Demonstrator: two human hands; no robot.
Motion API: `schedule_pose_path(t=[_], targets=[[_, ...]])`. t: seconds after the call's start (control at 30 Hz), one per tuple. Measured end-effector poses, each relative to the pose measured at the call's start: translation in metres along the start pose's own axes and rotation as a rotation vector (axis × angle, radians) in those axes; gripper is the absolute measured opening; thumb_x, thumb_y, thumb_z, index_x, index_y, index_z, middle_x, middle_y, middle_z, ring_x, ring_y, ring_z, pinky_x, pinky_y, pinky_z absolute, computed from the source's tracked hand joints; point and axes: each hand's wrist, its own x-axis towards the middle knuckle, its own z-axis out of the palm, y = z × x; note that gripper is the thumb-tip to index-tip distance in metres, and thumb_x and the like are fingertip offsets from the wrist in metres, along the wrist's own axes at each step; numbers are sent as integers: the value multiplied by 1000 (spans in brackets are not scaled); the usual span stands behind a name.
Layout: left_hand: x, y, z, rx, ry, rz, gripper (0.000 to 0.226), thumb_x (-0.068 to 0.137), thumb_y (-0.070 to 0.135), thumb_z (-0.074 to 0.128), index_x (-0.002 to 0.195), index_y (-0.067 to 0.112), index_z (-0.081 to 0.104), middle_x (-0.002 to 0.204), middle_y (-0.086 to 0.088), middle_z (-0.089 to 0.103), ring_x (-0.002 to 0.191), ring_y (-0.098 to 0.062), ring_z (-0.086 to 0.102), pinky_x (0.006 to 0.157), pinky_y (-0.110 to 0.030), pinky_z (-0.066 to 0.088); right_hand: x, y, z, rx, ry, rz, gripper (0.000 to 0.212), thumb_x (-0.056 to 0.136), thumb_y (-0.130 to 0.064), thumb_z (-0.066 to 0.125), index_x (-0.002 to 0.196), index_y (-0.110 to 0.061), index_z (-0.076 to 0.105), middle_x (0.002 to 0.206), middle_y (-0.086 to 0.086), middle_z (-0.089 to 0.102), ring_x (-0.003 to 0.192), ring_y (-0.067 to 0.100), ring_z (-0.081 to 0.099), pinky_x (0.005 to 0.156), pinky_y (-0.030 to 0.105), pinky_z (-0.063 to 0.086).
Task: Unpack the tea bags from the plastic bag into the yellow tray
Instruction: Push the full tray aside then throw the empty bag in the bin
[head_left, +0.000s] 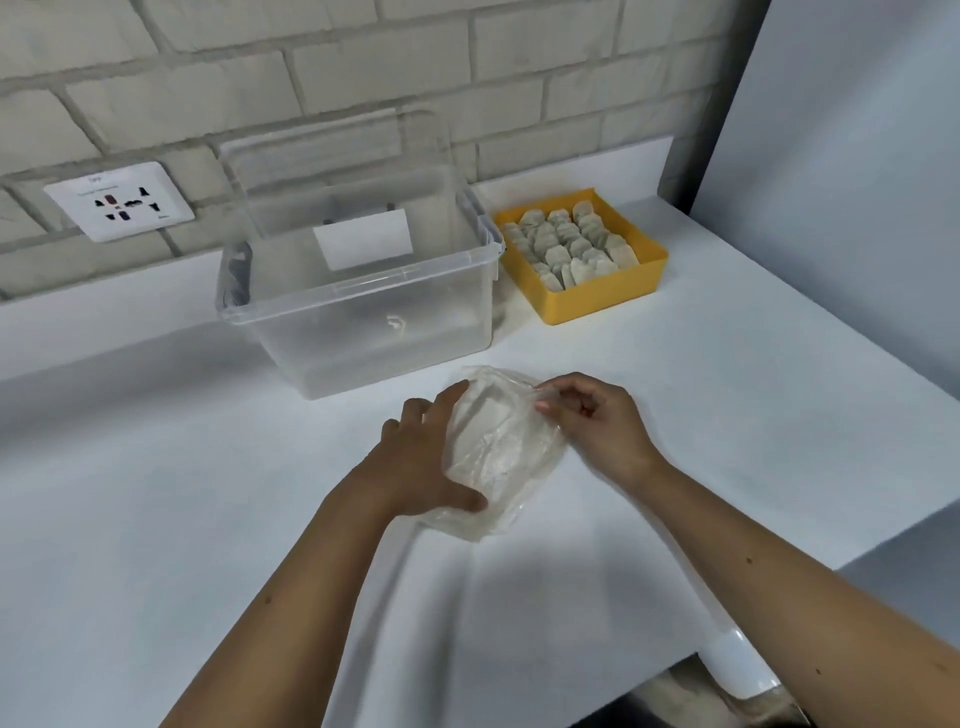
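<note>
A crumpled clear plastic bag (498, 447) lies on the white counter in front of me, with pale tea bags showing dimly through it. My left hand (421, 457) grips the bag's left side, thumb under its near end and fingers along its far edge. My right hand (592, 421) pinches the bag's upper right rim between thumb and fingertips. The yellow tray (602, 299) stands at the back right, holding several rows of pale tea bags (569, 241).
A large clear plastic bin (358, 312) with its lid leaning behind it stands between the bag and the brick wall, left of the tray. A wall socket (119, 200) is at the far left. The counter's edge runs along the right and near right.
</note>
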Motion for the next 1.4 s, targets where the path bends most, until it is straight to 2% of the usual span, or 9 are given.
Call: schedule_pose_path(t=[0.2,0.33,0.43,0.57,0.8,0.93,1.1,1.3,1.4], targets=[[0,9,-3,-114,75,109,91,76,54,74,146,52,15,129,1,43,122,-28,45,98,-42,43,-18,-20,-7,68,158,62,6,83,-6,75,84,-12,75,81,13,66,68,16,54,63,29,46],[-8,17,-3,-212,-108,118,119,52,73,80,141,64,2,155,12,10,142,-24,28,112,-47,35,-31,-36,-27,-85,225,52,5,85,-12,75,88,-9,74,84,21,65,60,15,52,53,26,47],[-6,39,0,-31,-144,189,139,47,59,90,143,60,-10,157,14,-5,145,-28,23,110,-50,37,-40,-44,-52,-132,249,44,6,86,-16,74,88,-10,73,85,16,64,59,17,52,53,29,50],[3,87,9,10,-54,337,133,59,36,90,148,53,-7,151,3,21,131,-25,40,99,-43,46,-57,-62,-98,-159,346,17,6,86,-13,73,91,-9,72,85,6,64,53,15,52,53,25,49],[16,202,45,-124,-36,639,115,64,35,81,150,43,6,150,10,34,129,-14,43,99,-36,46,-125,-87,-208,-226,642,-30,6,87,-10,71,90,-15,71,91,5,67,52,12,51,54,22,48],[10,264,76,-204,-127,702,102,70,28,78,150,35,15,132,6,50,109,-17,55,89,-32,49,-174,-93,-261,-275,824,-6,7,88,-10,70,95,-8,70,91,6,68,57,13,50,55,22,48],[11,323,126,-150,-245,786,50,81,16,68,130,17,53,117,3,62,104,-17,60,90,-33,49,-224,-79,-297,-344,994,85,8,89,-14,69,96,-10,70,87,-6,67,60,14,53,55,22,51],[34,360,212,-33,-335,814,31,85,6,65,116,12,64,114,-6,67,102,-24,63,87,-33,51,-254,-23,-322,-476,1104,247,6,90,-18,69,95,-15,69,87,-6,67,52,7,58,57,16,52],[48,365,259,37,-342,790,24,87,3,61,109,14,66,108,-6,67,97,-24,63,73,-26,45,-263,17,-328,-463,1159,326,4,91,-21,66,94,-18,67,86,-5,66,54,11,60,59,26,54]])
